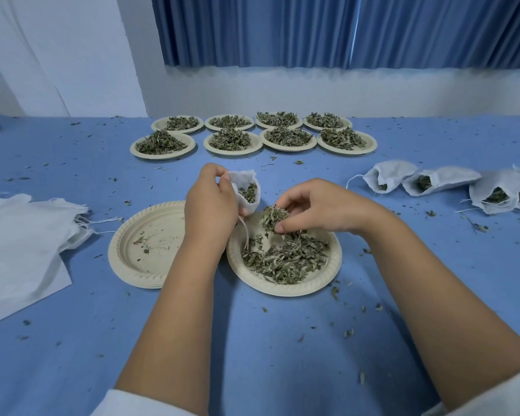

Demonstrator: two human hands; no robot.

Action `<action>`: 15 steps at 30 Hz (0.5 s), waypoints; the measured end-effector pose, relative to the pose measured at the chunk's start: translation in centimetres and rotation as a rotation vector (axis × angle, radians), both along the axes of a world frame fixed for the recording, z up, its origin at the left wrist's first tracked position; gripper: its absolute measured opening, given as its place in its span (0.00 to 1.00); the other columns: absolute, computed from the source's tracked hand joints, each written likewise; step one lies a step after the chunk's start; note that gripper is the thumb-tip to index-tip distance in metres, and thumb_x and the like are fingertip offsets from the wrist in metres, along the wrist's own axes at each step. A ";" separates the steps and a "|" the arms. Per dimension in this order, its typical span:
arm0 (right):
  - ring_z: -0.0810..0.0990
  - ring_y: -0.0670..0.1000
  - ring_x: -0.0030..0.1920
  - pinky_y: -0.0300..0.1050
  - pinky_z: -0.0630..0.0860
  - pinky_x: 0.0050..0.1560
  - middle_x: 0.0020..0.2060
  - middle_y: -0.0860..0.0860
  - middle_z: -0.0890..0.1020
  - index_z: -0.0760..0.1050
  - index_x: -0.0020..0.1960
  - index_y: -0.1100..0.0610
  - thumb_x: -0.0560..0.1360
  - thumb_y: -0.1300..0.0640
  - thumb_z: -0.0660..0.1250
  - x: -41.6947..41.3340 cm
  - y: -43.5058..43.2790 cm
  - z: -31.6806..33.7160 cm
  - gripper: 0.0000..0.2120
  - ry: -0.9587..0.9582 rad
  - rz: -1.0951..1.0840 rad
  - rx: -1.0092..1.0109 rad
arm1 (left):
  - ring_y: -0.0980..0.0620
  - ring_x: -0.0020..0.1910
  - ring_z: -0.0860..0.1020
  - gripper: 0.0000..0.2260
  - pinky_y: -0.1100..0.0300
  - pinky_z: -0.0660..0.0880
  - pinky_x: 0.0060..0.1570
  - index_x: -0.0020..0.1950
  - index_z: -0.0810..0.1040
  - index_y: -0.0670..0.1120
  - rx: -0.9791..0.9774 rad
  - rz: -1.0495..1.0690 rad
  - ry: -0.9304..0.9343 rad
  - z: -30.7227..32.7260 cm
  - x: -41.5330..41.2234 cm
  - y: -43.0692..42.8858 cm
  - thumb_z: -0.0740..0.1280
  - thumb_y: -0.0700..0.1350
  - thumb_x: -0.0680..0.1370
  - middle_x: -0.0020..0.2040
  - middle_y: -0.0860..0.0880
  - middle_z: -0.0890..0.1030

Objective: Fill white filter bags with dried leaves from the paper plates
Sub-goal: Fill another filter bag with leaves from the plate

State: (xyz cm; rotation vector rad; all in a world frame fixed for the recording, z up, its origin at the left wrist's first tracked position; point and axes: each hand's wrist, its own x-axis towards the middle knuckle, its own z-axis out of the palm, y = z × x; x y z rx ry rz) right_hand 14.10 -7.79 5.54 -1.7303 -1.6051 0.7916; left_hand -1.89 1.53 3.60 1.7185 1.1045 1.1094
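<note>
The left grip [210,202] was raised above the desk [252,355] and held a white bag [248,192] by its mouth, pinched between thumb and fingers, with the opening turned toward the right. The bag was partly filled; leaves showed inside it, and its string [246,235] hung down beside the wrist. The right grip [321,205] was closed on a pinch of leaves [273,217], held just beside the bag's mouth and above the far rim of the plate [282,291] in front of the person. That plate carried a loose spread of leaves [285,259]. To its left, touching or nearly touching it, lay a second plate [117,259] holding only a few fragments and partly covered by the left forearm. A pile of flat bags [21,235] lay at the left edge of the desk. A row of filled bags [433,183] lay on their sides at the right, mouths open toward the person. Eight heaped plates [231,142] stood in two rows of four at the back. Crumbs [348,333] were scattered across the blue desk cover. A blue curtain [342,31] hung behind.
</note>
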 end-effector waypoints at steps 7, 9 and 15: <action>0.78 0.41 0.36 0.32 0.74 0.40 0.31 0.40 0.81 0.81 0.43 0.49 0.68 0.58 0.78 -0.1 -0.3 0.2 0.09 0.030 -0.011 -0.004 | 0.54 0.22 0.79 0.08 0.62 0.74 0.23 0.50 0.66 0.52 -0.139 -0.028 -0.096 -0.1 0.5 -0.3 0.50 0.44 0.85 0.40 0.49 0.76; 0.78 0.41 0.36 0.31 0.73 0.40 0.32 0.42 0.81 0.81 0.45 0.50 0.68 0.59 0.79 0.0 -0.3 0.4 0.10 0.063 -0.026 0.008 | 0.57 0.20 0.75 0.09 0.62 0.70 0.25 0.46 0.67 0.54 -0.091 -0.015 -0.014 -0.2 0.4 -0.2 0.52 0.45 0.84 0.32 0.52 0.77; 0.77 0.41 0.33 0.34 0.75 0.37 0.30 0.41 0.80 0.82 0.41 0.50 0.69 0.61 0.77 0.2 -0.8 1.2 0.08 0.188 -0.020 0.063 | 0.58 0.28 0.73 0.06 0.60 0.68 0.30 0.47 0.76 0.53 0.139 -0.007 0.144 -0.1 0.2 -0.3 0.61 0.46 0.81 0.32 0.54 0.77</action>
